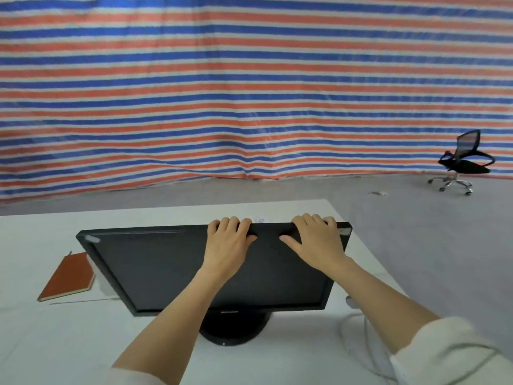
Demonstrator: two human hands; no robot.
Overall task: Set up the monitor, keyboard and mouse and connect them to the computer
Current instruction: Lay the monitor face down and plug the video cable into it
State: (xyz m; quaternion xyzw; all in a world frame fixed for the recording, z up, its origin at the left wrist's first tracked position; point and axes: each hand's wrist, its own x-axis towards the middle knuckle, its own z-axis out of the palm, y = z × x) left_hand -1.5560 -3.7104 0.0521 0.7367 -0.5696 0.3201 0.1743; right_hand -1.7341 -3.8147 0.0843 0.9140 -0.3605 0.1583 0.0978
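Monitor (172, 268) stands on round base on white counter (41, 337), screen dark, tilted back. Left hand (226, 243) and right hand (319, 240) both clasp its top edge, fingers curled over the rim, thumbs on the front bezel. Orange notebook (69, 276) lies left of it.

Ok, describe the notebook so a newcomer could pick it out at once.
Start at the white table and the black monitor standing on it. Just left of the screen lies the notebook, flat and closed: the only orange-brown thing on the table.
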